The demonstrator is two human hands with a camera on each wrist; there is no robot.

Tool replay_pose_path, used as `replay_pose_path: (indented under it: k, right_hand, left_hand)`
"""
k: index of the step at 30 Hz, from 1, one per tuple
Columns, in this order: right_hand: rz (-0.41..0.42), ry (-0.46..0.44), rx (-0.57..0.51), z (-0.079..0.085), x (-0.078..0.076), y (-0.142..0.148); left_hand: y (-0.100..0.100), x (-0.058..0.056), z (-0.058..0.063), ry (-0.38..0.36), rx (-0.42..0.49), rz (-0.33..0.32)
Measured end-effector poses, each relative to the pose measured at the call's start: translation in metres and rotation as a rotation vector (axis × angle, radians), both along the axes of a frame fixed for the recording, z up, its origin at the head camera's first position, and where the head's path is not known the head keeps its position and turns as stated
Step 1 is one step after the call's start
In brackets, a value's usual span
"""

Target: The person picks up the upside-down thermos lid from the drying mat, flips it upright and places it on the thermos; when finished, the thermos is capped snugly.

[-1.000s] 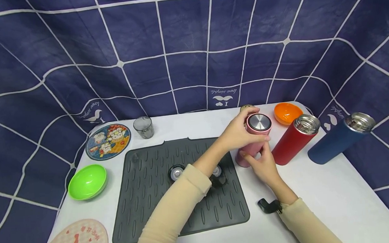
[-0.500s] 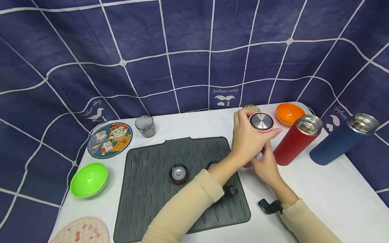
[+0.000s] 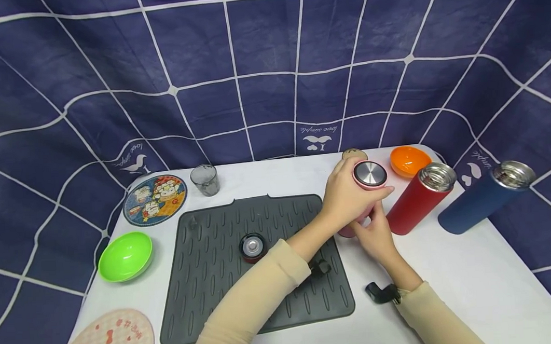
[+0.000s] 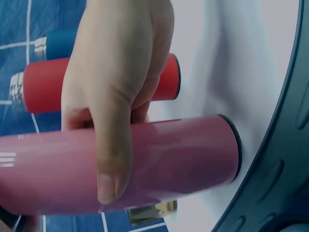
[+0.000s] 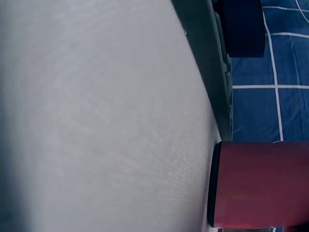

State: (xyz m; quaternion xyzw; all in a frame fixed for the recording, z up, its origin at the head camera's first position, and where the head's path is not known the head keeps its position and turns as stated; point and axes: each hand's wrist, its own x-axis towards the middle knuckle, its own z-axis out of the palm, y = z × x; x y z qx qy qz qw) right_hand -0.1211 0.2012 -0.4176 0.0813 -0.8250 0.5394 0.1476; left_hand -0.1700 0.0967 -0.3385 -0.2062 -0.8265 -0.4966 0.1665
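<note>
A pink thermos bottle [image 4: 188, 154] stands upright at the right edge of the grey mat [image 3: 207, 295]. On its top is a pink lid [image 3: 370, 173] with a brushed steel disc. My left hand [image 3: 344, 197] wraps round the lid end from the left, thumb pointing right. Lower down, my right hand [image 3: 376, 235] grips the bottle's body; its thumb lies across the pink side in the left wrist view. The right wrist view catches the bottle's base on the white table. An upturned dark lid [image 3: 253, 247] lies on the mat.
Right of the pink bottle stand a lidless red bottle [image 3: 414, 201] and a lidless blue bottle [image 3: 478, 200]. An orange bowl [image 3: 409, 161] is behind them. At left are a glass [image 3: 206, 180], a patterned round mat [image 3: 155, 200], a green bowl [image 3: 125, 256] and a pink board [image 3: 111, 339].
My left hand has turned round the lid end, its thumb swinging to the right and its back covering more of the bottle. The right hand keeps its grip on the body.
</note>
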Motion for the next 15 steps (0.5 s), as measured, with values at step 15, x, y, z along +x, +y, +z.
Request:
replay_pose_path:
  k: [15]
  right_hand:
    - [-0.008,-0.019,-0.025,-0.013,-0.005,0.005]
  left_hand:
    - [-0.002,-0.005,-0.002,-0.046,0.013,-0.074]
